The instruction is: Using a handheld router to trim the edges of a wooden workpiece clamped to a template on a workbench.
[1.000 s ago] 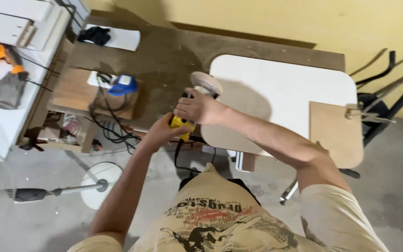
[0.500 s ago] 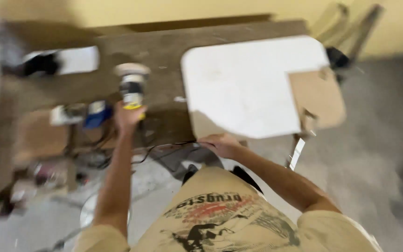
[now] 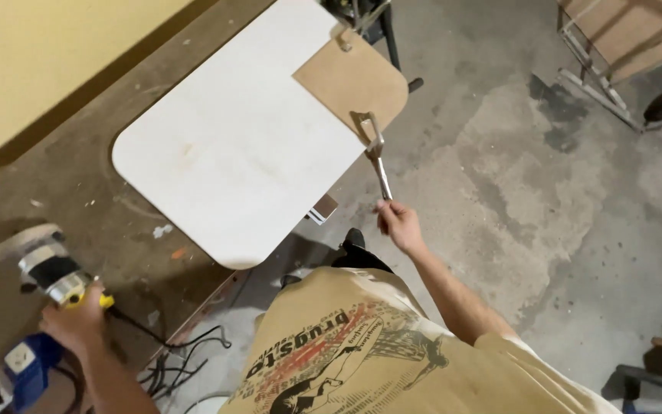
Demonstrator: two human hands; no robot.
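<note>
The right hand (image 3: 397,224) has its fingers closed on the handle of a clamp (image 3: 375,150), which grips the brown board (image 3: 352,79) at the edge of the white panel (image 3: 231,146). The left hand (image 3: 78,326) is wrapped around a router (image 3: 44,264) lying on the desk (image 3: 86,192), well apart.

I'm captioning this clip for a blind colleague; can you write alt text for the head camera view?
Seen from above, a person's right hand grips the handle of a metal clamp fixed to a white rounded board and brown panel on a workbench. Their left hand holds a corded power tool lying on the bench.
</note>
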